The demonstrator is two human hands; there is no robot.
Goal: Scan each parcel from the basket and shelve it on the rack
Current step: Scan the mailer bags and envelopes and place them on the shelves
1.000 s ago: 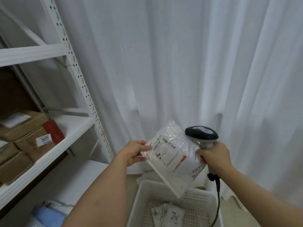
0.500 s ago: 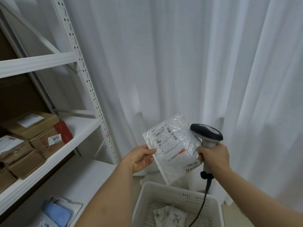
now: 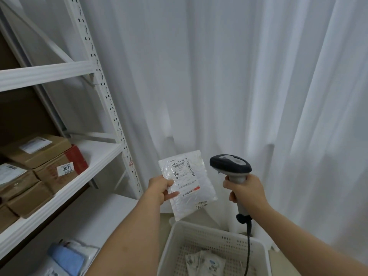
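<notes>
white curtain (image 3: 239,76) behind | blue pouch (image 3: 66,259) on lower shelf

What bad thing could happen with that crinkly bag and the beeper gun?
The left hand pinches the parcel only at one edge, so it might slip and drop toward the basket. The scanner in the right hand sits beside the label, and the shiny wrinkled plastic could spoil the scan. Its cord dangles into the basket and may snag.

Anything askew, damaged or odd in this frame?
Nothing stands out. The left hand holds the clear parcel label-up beside the scanner in the right hand; more parcels lie in the basket.
</notes>
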